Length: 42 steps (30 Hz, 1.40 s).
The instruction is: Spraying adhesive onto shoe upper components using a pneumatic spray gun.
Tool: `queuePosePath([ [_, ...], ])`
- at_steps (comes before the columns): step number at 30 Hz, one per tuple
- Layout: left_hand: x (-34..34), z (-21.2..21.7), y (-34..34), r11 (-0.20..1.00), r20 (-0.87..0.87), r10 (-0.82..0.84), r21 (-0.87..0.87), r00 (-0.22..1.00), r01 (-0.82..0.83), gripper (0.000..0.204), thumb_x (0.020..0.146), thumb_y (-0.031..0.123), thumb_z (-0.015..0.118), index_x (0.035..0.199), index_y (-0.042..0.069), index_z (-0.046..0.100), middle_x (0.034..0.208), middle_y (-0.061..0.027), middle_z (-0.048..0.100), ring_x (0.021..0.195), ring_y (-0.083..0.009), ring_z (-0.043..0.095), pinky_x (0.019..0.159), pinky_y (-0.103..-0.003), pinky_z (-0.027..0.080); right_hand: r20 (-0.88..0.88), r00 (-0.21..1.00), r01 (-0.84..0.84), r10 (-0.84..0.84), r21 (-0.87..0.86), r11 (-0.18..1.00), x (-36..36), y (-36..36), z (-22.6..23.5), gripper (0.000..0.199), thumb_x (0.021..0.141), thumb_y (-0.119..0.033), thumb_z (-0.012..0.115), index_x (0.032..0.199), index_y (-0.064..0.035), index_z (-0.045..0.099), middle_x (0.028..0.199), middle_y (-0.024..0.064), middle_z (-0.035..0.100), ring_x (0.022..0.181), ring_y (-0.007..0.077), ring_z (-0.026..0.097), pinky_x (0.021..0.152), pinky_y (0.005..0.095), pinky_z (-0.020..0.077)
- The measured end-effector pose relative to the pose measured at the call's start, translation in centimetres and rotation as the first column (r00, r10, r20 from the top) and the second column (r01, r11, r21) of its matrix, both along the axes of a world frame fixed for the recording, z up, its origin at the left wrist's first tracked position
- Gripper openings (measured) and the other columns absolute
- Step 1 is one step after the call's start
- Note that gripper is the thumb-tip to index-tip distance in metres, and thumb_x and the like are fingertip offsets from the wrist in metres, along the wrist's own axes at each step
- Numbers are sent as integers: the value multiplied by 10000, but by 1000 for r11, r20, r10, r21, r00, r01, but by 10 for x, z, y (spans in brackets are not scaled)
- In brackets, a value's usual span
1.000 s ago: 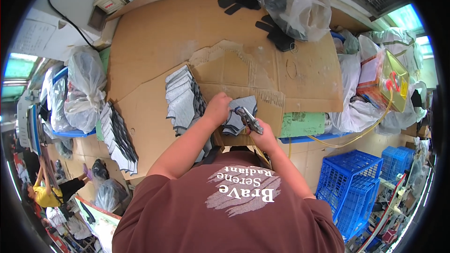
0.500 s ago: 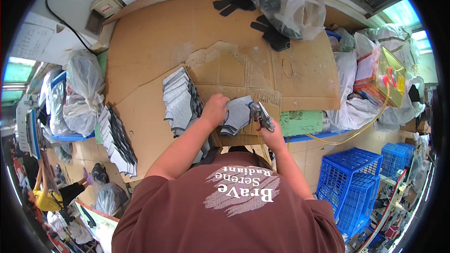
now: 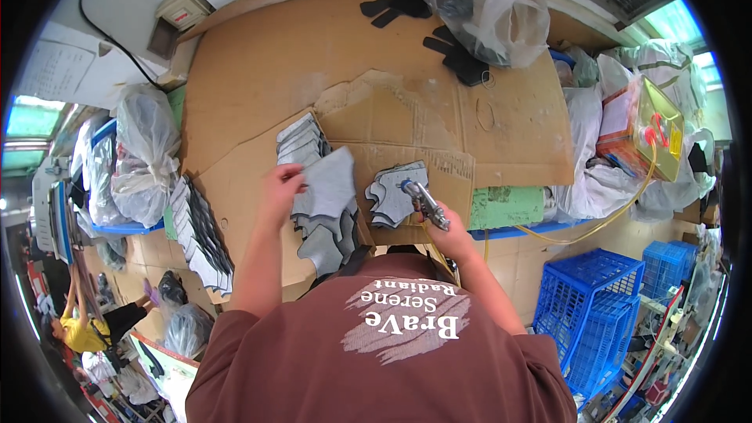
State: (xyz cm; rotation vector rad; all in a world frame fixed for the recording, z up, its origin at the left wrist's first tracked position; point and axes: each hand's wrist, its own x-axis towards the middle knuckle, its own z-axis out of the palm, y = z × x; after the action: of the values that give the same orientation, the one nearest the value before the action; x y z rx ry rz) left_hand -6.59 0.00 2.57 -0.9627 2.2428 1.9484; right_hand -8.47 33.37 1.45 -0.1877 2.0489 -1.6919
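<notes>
In the head view my left hand [image 3: 283,192] is closed on the left edge of a flat grey cut piece [image 3: 329,184] with curved edges. The piece lies over an overlapping row of like pieces [image 3: 301,137] on the cardboard. My right hand [image 3: 450,236] grips a metal spray gun [image 3: 429,210], joined to a yellowish hose. Its nozzle end points over a small stack of grey pieces [image 3: 389,204] in front of me. Another overlapping row of grey pieces [image 3: 200,239] runs along the left edge of the cardboard.
Cardboard [image 3: 258,70] covers the table. Black cut pieces [image 3: 462,63] and a clear plastic bag [image 3: 509,19] lie at the back. To the right stand a yellow-topped can [image 3: 646,125] with a hose and blue crates [image 3: 587,313]. Bagged goods [image 3: 145,157] sit left; a person [image 3: 82,333] is far left.
My left hand has moved left from the small stack to the overlapping row and now holds a grey piece. The spray gun has shifted slightly left and down, over the stack.
</notes>
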Motion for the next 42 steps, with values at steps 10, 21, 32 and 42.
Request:
queuePosePath([
  [10,-16,-18,72,657,-146,-593,-656,792,372,215,698,7,577,907,-9,623,941,-172,576,924,-330,530,830,-387,426,41,994,-105,102,99,990,0,-11,-13,145,712,2,460,830,-23,540,760,41,545,723,119,491,690,251,404],
  [21,-44,-64,114,590,-86,-696,-635,712,500,235,634,-37,554,858,-4,614,852,-159,549,867,-345,526,786,-396,434,92,995,-55,46,90,994,2,-9,-25,156,705,-5,473,848,-20,534,721,25,545,697,113,501,677,249,414],
  [32,-48,-65,113,597,-82,-687,-630,722,497,253,595,-31,636,843,6,601,858,-157,564,870,-348,528,788,-392,428,129,984,114,-127,99,988,0,6,-9,241,703,10,443,923,-14,539,749,19,552,707,103,520,676,241,427],
  [42,-51,-52,112,706,-84,-588,-539,804,460,145,687,5,596,830,-1,617,805,-142,609,765,-296,584,704,-357,467,29,984,174,-175,39,984,1,15,-10,215,724,-4,473,924,-20,550,771,44,579,739,133,542,721,267,430],
])
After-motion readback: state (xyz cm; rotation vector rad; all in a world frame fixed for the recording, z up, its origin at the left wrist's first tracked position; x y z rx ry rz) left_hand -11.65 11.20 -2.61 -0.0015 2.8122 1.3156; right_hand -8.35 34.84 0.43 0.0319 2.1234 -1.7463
